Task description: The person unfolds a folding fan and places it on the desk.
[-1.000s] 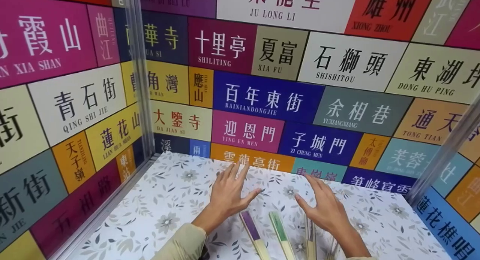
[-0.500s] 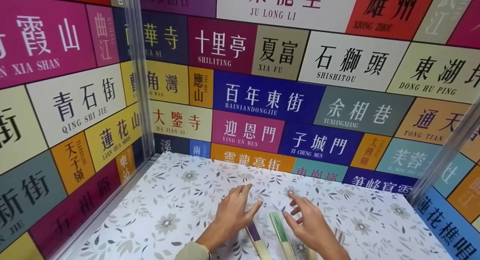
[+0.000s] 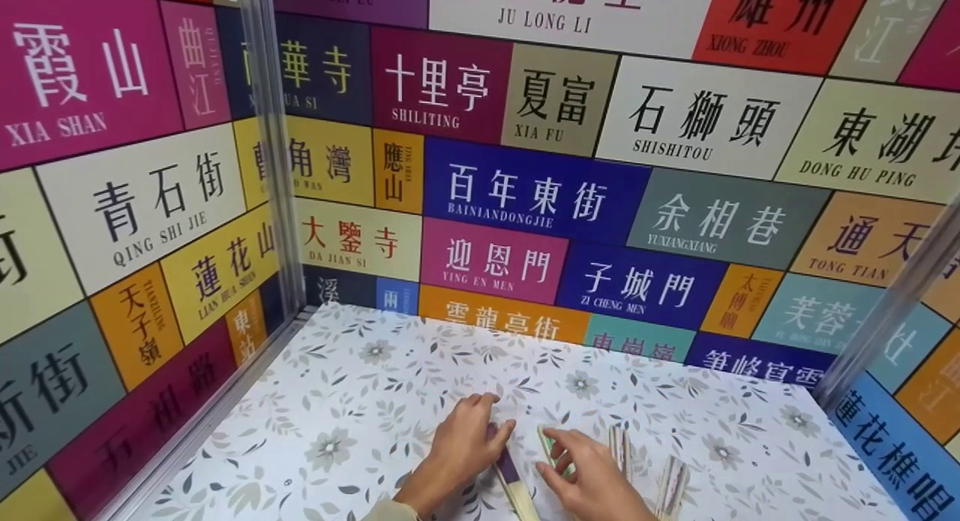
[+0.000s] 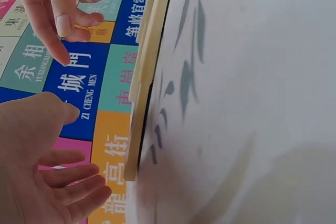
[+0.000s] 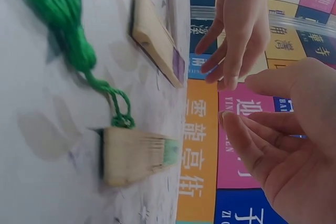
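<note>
My left hand [image 3: 466, 444] hovers over the far end of a folded hand fan with a purple band [image 3: 508, 467], fingers loosely bent. My right hand [image 3: 596, 476] is above a folded green fan [image 3: 546, 440], hiding most of it. Neither hand grips anything: in the right wrist view a gap separates my right hand [image 5: 299, 140] from the green fan [image 5: 136, 156], and the purple fan [image 5: 157, 43] lies beyond. In the left wrist view, pale wooden fan ribs [image 4: 147, 82] lie beside my left hand [image 4: 58, 166], apart from it.
Two more folded fans lie to the right, one patterned [image 3: 619, 450] and one [image 3: 672, 485] nearer the edge. A green tassel [image 5: 60, 19] trails from the green fan. The flower-patterned tabletop [image 3: 330, 386] meets walls of coloured name panels [image 3: 536, 187].
Both hands have drawn back and down, nearer to me. My right hand has shifted left from beside the patterned fan to over the green one. The fans appear unmoved.
</note>
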`<action>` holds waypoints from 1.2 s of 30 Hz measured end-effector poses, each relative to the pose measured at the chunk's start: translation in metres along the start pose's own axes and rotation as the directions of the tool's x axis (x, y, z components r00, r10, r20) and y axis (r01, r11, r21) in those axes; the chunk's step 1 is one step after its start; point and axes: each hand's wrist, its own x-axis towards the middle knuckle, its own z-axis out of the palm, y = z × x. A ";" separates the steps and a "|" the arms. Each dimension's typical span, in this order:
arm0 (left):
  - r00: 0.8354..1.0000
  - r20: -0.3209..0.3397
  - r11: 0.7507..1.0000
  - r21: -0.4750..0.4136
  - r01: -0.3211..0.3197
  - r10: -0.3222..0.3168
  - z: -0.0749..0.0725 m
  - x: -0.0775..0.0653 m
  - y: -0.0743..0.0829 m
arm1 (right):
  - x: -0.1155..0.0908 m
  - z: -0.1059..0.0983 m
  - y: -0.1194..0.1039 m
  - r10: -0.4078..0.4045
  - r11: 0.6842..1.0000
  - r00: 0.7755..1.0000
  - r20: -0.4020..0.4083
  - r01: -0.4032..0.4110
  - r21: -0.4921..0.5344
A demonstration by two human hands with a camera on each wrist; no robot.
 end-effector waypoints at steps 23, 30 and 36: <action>0.999 0.040 0.997 -0.066 -0.029 0.032 0.005 -0.010 -0.017 | 0.004 0.036 0.011 0.032 0.999 0.960 0.278 -0.036 0.008; 0.998 0.052 0.991 -0.132 -0.016 0.023 0.003 -0.006 -0.016 | 0.006 0.034 0.009 0.127 0.991 0.944 0.305 -0.133 -0.001; 1.000 0.016 0.976 -0.219 -0.005 0.009 -0.002 0.001 -0.013 | 0.006 0.029 0.006 0.226 0.972 0.930 0.289 -0.233 -0.011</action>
